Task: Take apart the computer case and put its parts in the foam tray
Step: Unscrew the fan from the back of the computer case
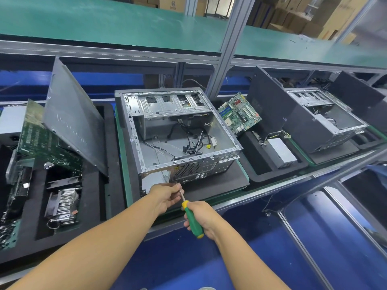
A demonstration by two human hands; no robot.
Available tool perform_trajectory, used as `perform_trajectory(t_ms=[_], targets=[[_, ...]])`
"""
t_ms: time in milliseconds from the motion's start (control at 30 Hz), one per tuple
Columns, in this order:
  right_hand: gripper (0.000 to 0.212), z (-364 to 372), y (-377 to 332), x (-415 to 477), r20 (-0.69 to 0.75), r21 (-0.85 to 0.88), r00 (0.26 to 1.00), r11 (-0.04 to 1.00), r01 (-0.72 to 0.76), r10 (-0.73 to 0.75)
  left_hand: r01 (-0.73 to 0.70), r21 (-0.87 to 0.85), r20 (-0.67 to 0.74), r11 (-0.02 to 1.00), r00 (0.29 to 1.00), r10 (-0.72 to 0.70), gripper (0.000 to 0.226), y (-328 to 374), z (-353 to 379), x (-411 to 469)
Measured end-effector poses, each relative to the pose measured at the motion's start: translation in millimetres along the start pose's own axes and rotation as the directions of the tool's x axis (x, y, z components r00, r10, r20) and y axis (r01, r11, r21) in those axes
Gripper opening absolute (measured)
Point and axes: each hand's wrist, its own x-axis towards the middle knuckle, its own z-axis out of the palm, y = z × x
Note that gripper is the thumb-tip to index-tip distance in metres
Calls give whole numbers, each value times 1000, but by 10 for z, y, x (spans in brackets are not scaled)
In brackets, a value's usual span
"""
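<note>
An open computer case (pixel 178 130) lies on its side in the middle, with loose cables inside and its back panel facing me. My right hand (pixel 204 218) grips the green and yellow handle of a screwdriver (pixel 191 217). The tip meets the case's lower back edge. My left hand (pixel 167 197) pinches the metal shaft near the tip. A black foam tray (pixel 94 201) on the left holds a leaning side panel (pixel 73 126), a green circuit board (pixel 39 143) and a finned heatsink (pixel 62 204).
Right of the case, a motherboard (pixel 238 114) leans in another foam tray (pixel 257 164) that holds a power supply (pixel 280 151). A second case (pixel 326 118) stands further right. A green shelf (pixel 125 24) and aluminium post (pixel 228 42) rise behind. Blue floor lies below the bench edge.
</note>
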Motion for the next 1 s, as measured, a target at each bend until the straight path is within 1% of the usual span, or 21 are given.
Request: perform_trajectory(t_ms=[67,133,300,433,500,567,633,700,733,800,833,867,933,967,1000], targets=[[23,11,9,1,4,-16,1000,999,28,-28,5,-30,16,1000,1000,-4,5,-14,12,-13],[19,3,20,-3,-3,-51,998,997,63,-63,-1,-76,28,997,1000,4,8,-29,19,-10],[12,20,8,-18,-39,-62,997,996,59,-61,-30,-214,-11,976,1000,28,12,-37,36,-10],[12,29,-3,-29,-51,-123,996,990,67,-74,-18,-229,-35,973,999,11,12,-20,69,-15],[14,-1,3,-31,-37,-122,997,990,69,-75,-16,-215,-32,976,999,9,13,3,73,-20],[17,-55,21,-33,-13,-134,997,988,78,-80,1,-162,13,987,1000,2,13,20,63,-38],[18,-142,57,-48,6,-174,996,980,92,-92,2,-56,86,998,996,3,16,31,35,-68],[19,-254,97,-70,23,-195,993,974,119,-116,-55,52,159,997,986,46,18,55,6,-87],[20,-305,113,-80,33,-191,990,971,142,-138,-93,76,191,993,979,77,17,79,-2,-105],[22,-379,128,-99,28,-136,981,972,193,-191,-146,98,233,984,965,120,15,122,-3,-153],[23,-402,123,-102,8,-74,976,973,219,-219,-182,152,253,972,957,140,14,138,1,-184],[25,-416,108,-101,-20,11,969,969,246,-246,-228,238,293,944,944,154,12,145,12,-227],[22,-433,36,-104,-88,176,951,935,309,-298,-326,390,425,861,893,146,11,145,58,-340],[18,-439,-22,-115,-118,223,940,914,340,-321,-394,457,488,798,860,145,11,162,97,-405],[15,-443,-83,-130,-140,246,929,896,369,-344,-480,517,540,708,825,166,11,193,147,-465]])
